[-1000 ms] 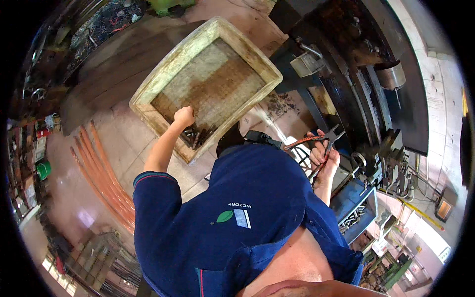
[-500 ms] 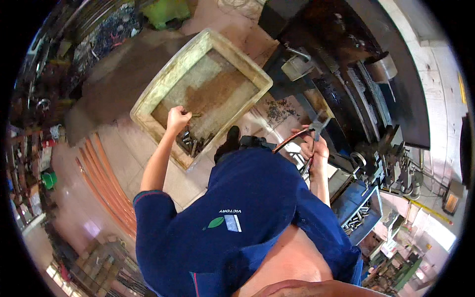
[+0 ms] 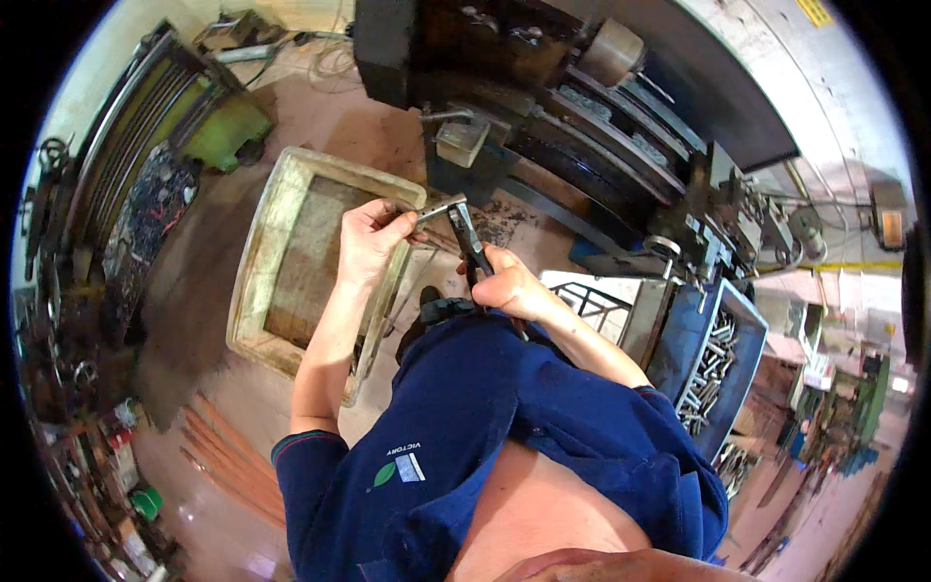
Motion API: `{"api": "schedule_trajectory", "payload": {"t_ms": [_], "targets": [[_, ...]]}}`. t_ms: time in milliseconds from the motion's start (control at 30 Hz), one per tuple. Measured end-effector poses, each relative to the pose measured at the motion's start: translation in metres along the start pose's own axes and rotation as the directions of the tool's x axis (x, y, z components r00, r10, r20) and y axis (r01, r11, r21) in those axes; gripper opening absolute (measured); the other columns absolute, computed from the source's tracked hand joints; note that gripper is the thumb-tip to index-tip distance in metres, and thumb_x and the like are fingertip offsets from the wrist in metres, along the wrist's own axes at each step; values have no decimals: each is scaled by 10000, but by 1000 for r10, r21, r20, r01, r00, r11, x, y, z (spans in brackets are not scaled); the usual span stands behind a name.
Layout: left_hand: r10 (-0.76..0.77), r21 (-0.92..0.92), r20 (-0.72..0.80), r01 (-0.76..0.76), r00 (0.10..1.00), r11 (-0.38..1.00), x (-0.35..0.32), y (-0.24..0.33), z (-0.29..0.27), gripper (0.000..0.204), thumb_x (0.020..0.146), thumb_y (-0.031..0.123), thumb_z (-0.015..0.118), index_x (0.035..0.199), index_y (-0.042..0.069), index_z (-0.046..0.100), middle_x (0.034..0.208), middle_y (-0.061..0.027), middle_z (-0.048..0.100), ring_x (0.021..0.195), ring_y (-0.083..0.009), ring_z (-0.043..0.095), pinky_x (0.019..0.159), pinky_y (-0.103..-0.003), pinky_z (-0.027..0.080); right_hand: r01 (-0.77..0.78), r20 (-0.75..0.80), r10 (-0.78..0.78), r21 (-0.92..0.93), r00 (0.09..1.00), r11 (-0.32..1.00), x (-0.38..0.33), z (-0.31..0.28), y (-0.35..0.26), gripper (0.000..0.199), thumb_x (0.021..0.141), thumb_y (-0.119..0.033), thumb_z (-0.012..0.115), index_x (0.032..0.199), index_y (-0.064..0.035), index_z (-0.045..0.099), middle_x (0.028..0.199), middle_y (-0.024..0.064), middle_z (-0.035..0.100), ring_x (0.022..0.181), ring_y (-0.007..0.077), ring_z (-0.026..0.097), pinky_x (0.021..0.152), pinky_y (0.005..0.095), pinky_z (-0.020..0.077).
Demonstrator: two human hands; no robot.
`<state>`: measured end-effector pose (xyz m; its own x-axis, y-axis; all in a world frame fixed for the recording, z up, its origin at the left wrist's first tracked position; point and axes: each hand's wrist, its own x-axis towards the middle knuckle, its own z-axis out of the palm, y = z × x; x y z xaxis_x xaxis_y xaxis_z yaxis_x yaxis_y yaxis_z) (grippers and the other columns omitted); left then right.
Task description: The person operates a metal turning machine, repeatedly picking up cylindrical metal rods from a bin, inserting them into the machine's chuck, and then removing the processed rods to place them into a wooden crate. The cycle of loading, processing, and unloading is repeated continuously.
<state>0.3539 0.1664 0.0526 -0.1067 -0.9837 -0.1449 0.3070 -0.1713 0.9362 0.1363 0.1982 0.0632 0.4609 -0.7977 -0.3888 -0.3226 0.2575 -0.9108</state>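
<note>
My left hand (image 3: 373,238) is raised in front of my chest and pinches a small grey metal piece (image 3: 436,208) by one end. My right hand (image 3: 509,286) grips the dark handles of a pair of pliers (image 3: 469,240), whose jaws meet the other end of the metal piece. Both hands hover over the right rim of a big, dirty cream plastic tray (image 3: 274,238) that lies on the floor below. My blue work shirt fills the lower middle of the view.
A large dark machine (image 3: 582,116) stands just beyond my hands. To the right sits a blue crate of metal rods (image 3: 713,364). Orange bars (image 3: 228,461) lie on the floor at lower left, and cluttered shelves (image 3: 126,213) line the left side.
My left hand has come up out of the tray with a metal piece and met the pliers. My right hand has swung the pliers inward to it. The view has shifted toward the machine.
</note>
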Motion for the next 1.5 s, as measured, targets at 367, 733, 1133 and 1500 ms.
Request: {"api": "schedule_trajectory", "payload": {"t_ms": [367,733,1133,1500], "targets": [[-186,48,286,179,940,983,39,-19,42,148,776,91,643,843,-31,595,714,-56,609,611,-154,611,562,-264,506,22,-460,-109,-190,881,982,-14,3,30,340,583,-153,626,809,62,491,784,230,525,782,406,510,674,387,419],[-283,158,493,235,823,959,68,-67,74,336,806,190,630,1057,-11,532,872,-58,619,770,-112,584,674,-240,469,-20,-560,288,434,777,901,-27,-27,55,215,599,-101,538,791,-9,508,708,63,534,656,150,502,595,278,404],[-324,278,758,169,567,946,110,-135,242,515,663,56,712,1098,10,441,979,-37,516,913,-151,509,852,-310,412,355,-878,152,334,453,873,7,-203,89,205,624,-62,541,814,-26,476,670,4,465,616,94,418,535,242,363],[-309,98,772,377,555,921,190,-145,343,857,561,262,820,1220,-43,366,1145,-93,501,1067,-197,481,923,-323,391,251,-852,166,324,497,912,5,-323,77,383,586,-92,572,941,13,472,710,53,483,639,133,461,538,271,403]]}}
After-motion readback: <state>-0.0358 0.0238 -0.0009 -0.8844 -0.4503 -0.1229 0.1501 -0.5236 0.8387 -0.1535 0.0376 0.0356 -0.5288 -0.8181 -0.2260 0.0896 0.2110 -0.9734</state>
